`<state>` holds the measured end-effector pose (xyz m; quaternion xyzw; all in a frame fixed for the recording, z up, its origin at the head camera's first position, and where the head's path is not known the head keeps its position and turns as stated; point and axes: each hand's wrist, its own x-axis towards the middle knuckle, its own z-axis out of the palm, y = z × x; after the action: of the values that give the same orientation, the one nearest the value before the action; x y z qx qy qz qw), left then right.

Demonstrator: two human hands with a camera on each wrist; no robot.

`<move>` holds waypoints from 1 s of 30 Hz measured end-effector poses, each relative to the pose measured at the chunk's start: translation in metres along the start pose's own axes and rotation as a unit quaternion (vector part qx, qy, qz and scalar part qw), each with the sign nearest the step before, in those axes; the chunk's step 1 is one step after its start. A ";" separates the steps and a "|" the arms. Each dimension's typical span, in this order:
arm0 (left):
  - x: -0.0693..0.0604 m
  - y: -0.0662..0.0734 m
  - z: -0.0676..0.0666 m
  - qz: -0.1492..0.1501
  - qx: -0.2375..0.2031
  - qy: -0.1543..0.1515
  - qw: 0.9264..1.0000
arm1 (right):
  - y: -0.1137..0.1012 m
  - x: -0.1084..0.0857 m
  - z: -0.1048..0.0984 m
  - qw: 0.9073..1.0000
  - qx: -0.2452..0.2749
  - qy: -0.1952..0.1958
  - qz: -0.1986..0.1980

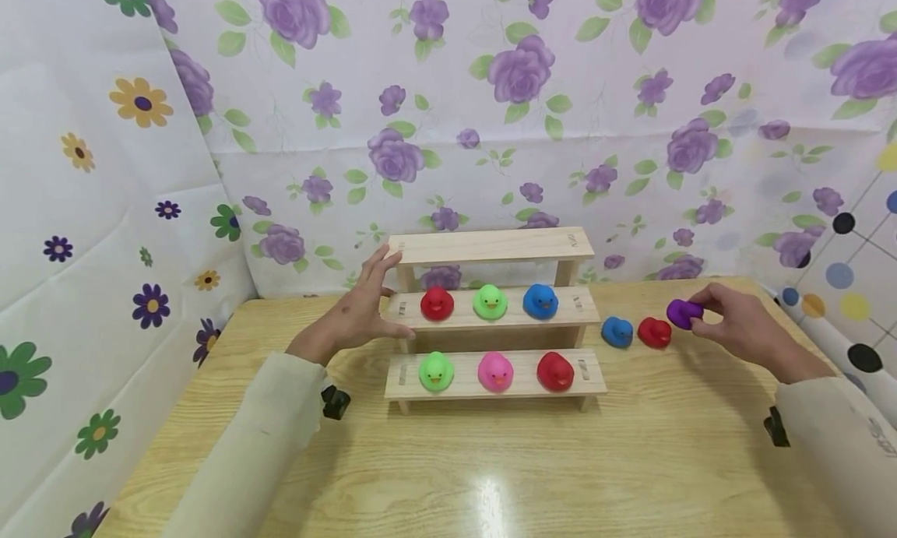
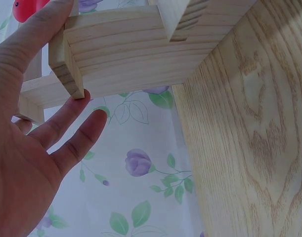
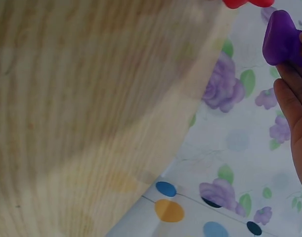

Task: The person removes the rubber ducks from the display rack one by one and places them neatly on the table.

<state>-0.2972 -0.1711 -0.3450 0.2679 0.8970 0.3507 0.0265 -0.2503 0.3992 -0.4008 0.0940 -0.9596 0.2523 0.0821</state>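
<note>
A plain purple toy duck (image 1: 684, 314) is pinched by the right hand (image 1: 744, 328) near the far right corner of the bench (image 1: 490, 460). A pale wooden three-tier rack (image 1: 490, 246) stands upright, stepping up toward the bench's far edge.

A table with a pale, wood-grained top (image 1: 392, 468) carries a three-tier rack of light wood (image 1: 490, 247). Right of the rack, a small blue toy duck (image 1: 617, 333) and a small red toy duck (image 1: 655, 334) sit just beside each other. The rack's middle board (image 1: 589, 314) bears red (image 1: 437, 304), lime-green (image 1: 490, 303) and blue ducks (image 1: 540, 303); its lowest, lime-green (image 1: 436, 373), pink (image 1: 495, 373) and red ones (image 1: 556, 372).
</note>
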 end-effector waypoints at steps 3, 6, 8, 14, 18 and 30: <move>0.000 0.000 0.000 -0.004 0.000 0.000 1.000 | 0.008 -0.002 0.002 1.000 -0.002 -0.009 0.009; 0.000 0.000 0.000 -0.007 0.000 0.001 1.000 | 0.014 -0.004 0.004 1.000 -0.005 -0.022 0.019; 0.000 0.000 0.000 -0.004 0.002 0.002 1.000 | 0.018 -0.004 0.005 0.999 -0.007 -0.033 0.025; -0.001 0.001 0.000 0.004 0.003 0.000 1.000 | 0.025 -0.006 0.009 0.997 -0.009 -0.063 0.048; -0.001 0.001 -0.001 0.007 0.003 -0.003 1.000 | 0.030 -0.007 0.011 0.997 -0.011 -0.063 0.053; 0.000 0.000 0.001 0.006 0.005 0.003 1.000 | 0.039 -0.007 0.015 0.997 -0.015 -0.062 0.050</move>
<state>-0.2973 -0.1706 -0.3457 0.2725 0.8972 0.3470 0.0200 -0.2538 0.4256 -0.4335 0.0601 -0.9700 0.2351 0.0116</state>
